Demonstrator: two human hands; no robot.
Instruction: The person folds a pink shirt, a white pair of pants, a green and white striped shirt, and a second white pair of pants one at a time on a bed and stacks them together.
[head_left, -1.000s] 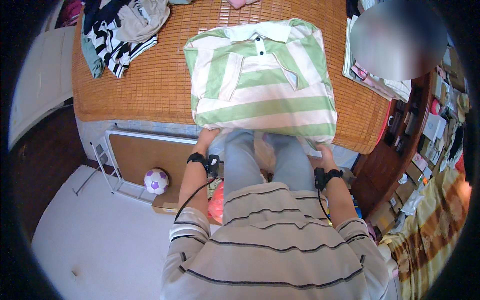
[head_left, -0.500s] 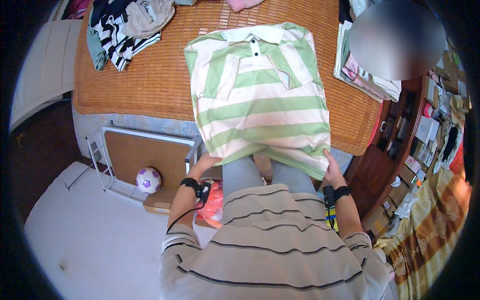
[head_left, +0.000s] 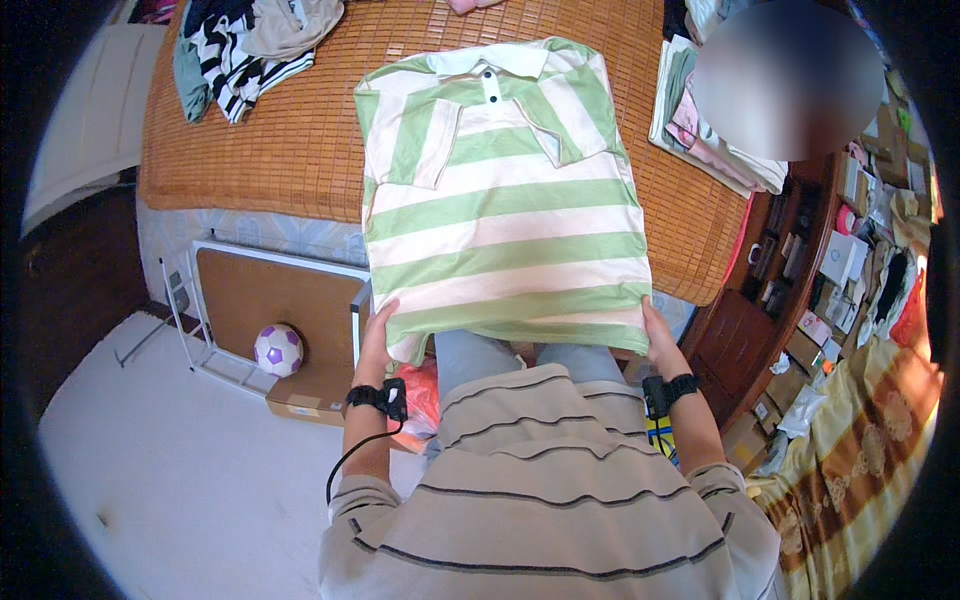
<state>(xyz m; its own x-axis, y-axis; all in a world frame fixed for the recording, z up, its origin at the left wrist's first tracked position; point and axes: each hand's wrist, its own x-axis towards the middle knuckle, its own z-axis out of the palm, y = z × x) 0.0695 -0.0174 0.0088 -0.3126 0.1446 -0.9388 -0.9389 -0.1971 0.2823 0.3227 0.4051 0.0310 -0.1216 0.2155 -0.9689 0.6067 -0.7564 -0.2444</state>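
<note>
A green and pale pink striped polo shirt (head_left: 505,215) lies front up, its white collar at the far end and both sleeves folded in over the chest. Its lower part hangs past the edge of the mat-covered bed toward me. My left hand (head_left: 377,340) grips the bottom left corner of the hem, and my right hand (head_left: 658,335) grips the bottom right corner. Between them the hem is stretched fairly straight, just above my legs. The fingertips of both hands are partly hidden by the cloth.
The bed carries a brown woven mat (head_left: 270,165). Loose clothes (head_left: 245,60) lie at far left, folded clothes (head_left: 690,125) at far right. Below the bed's left edge stand a white-framed folded table (head_left: 270,300), a white and purple ball (head_left: 279,350) and a cardboard box (head_left: 305,400).
My hands have spread apart, the left moving outward, and the sagging, wavy hem is now pulled wide and flatter. The view has shifted slightly.
</note>
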